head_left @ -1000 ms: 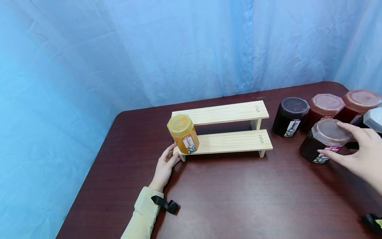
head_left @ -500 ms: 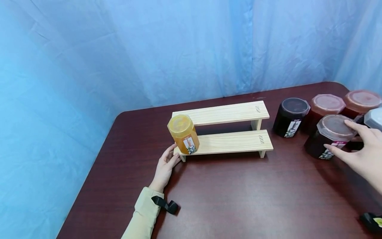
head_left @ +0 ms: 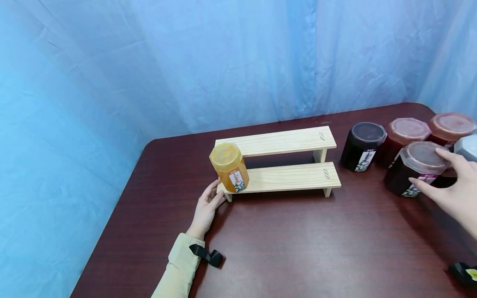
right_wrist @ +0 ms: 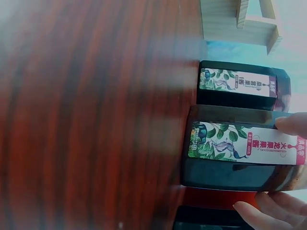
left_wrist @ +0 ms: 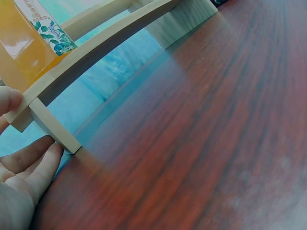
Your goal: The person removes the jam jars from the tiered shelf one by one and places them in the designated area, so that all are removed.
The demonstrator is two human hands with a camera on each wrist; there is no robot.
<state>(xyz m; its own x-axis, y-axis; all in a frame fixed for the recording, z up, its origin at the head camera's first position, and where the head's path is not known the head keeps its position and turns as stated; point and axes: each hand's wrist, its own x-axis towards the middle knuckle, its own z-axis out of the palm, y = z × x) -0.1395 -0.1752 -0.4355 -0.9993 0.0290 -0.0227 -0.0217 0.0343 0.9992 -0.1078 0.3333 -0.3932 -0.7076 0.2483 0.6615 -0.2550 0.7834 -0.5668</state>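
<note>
At the left end of a two-step wooden display rack (head_left: 288,178), my left hand (head_left: 204,207) grips the lower step; in the left wrist view its thumb is on the board edge and its fingers by the leg (left_wrist: 53,125). An upright amber jam jar (head_left: 225,157) stands on that step, just above the hand. On the right, my right hand (head_left: 456,184) holds a dark jam jar (right_wrist: 225,171) with a pink-and-white label and clear lid, thumb on one side and fingers on the other. The jar is upright, its base at the tabletop.
Behind the held jar are a black-lidded dark jar (head_left: 362,147), two red jars with pinkish lids (head_left: 409,127) (head_left: 452,123), and a white-lidded jar (head_left: 467,145) at the view's edge. The dark red table (head_left: 290,248) meets a blue curtain (head_left: 238,66) at the back.
My right hand has moved the dark jam jar a short way right and back, closer to the other jars. The left hand, rack and amber jar have stayed put.
</note>
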